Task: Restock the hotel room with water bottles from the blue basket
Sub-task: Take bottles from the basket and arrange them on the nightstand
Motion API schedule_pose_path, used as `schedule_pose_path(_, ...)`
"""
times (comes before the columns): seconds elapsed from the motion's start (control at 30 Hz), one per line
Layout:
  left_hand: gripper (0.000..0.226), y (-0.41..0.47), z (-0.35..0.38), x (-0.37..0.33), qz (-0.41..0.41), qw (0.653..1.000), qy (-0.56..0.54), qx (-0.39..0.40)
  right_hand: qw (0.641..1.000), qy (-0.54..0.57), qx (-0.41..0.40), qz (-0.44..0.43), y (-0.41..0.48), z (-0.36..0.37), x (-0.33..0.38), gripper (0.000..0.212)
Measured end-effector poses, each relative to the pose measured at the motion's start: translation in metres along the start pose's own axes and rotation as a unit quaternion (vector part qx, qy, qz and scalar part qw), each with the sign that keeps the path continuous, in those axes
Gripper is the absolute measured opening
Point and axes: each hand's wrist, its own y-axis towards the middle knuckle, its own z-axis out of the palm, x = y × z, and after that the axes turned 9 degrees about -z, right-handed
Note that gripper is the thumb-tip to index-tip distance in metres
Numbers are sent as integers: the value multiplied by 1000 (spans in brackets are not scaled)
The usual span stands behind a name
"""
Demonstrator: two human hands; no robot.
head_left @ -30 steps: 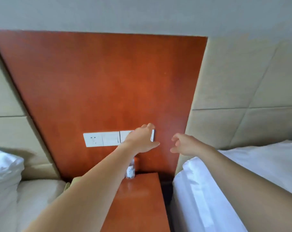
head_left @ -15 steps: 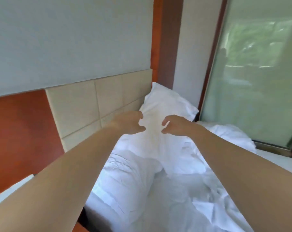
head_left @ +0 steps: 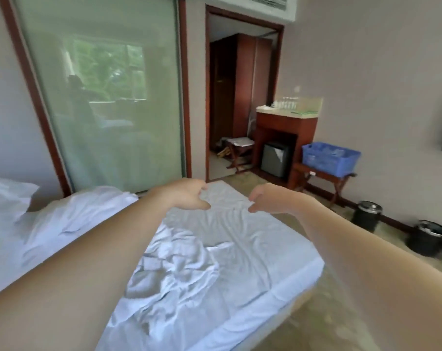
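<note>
The blue basket (head_left: 329,156) stands on a wooden luggage rack (head_left: 323,176) against the right wall, across the room; pale bottle shapes show inside it, blurred. Both my arms stretch out over the bed. My left hand (head_left: 187,194) and my right hand (head_left: 268,198) hover side by side above the bed's far end, fingers loosely curled, holding nothing. Several clear bottles (head_left: 287,102) stand on the wooden cabinet (head_left: 285,127) beyond the basket.
A bed with rumpled white sheets (head_left: 202,249) fills the foreground. A frosted glass panel (head_left: 106,97) is at left, an open doorway (head_left: 237,97) behind. A small black fridge (head_left: 275,159) sits in the cabinet. Two black bins (head_left: 366,216) (head_left: 428,238) stand along the right wall.
My view has swung right from the headboard and nightstand, past the pillows, to the far side of the room. Both hands stay raised and hold nothing.
</note>
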Motion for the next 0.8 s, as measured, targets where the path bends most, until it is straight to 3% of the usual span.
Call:
schedule_pose_path(0.33, 69, 103, 47, -272, 186, 981, 8, 48, 983, -28, -74, 166, -107, -96, -229, 41)
schedule_pose_path(0.57, 67, 163, 64, -356, 222, 973, 28, 62, 968, -17, -99, 231, -120, -118, -319, 39)
schedule_pose_path(0.8, 71, 246, 64, -393, 249, 965, 53, 69, 961, -6, -105, 256, -72, -136, -374, 39)
